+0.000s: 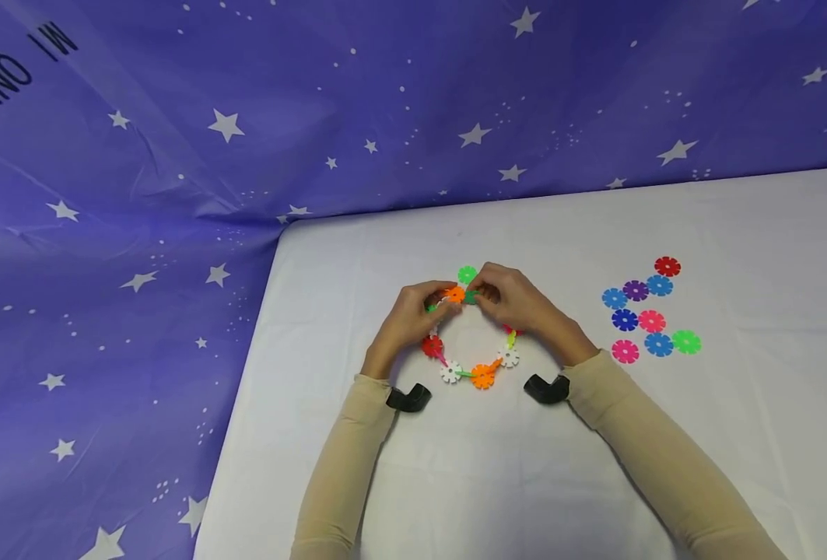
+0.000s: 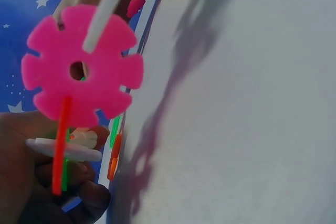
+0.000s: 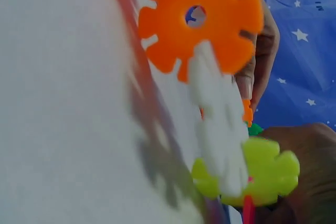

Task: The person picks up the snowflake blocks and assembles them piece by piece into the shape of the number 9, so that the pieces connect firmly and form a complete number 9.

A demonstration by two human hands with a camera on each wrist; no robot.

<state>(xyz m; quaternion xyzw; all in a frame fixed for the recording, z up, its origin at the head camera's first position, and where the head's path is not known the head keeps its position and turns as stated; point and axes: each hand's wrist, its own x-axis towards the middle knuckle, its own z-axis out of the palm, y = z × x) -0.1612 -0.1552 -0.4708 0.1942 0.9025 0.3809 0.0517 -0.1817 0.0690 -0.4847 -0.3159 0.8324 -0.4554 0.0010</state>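
Notched plastic discs, slotted edge to edge, make a ring-shaped chain [image 1: 482,377] between both hands. My left hand [image 1: 409,317] pinches an orange disc [image 1: 456,294] at the far side of the ring. Beside it, my right hand [image 1: 516,302] pinches a dark green disc [image 1: 471,297]. These two discs meet or nearly meet; whether they interlock I cannot tell. A pink disc [image 2: 107,85] of the chain hangs close to the left wrist camera. In the right wrist view, a large orange disc [image 3: 226,11] and a yellow-green disc [image 3: 273,171] show. Fingers partly hide the chain's sides.
A light green disc [image 1: 467,274] lies just beyond the hands. Several loose discs, among them a red disc [image 1: 667,267] and a pink disc [image 1: 625,351], lie to the right on the white table [image 1: 497,482]. A starry purple cloth [image 1: 399,101] stands behind.
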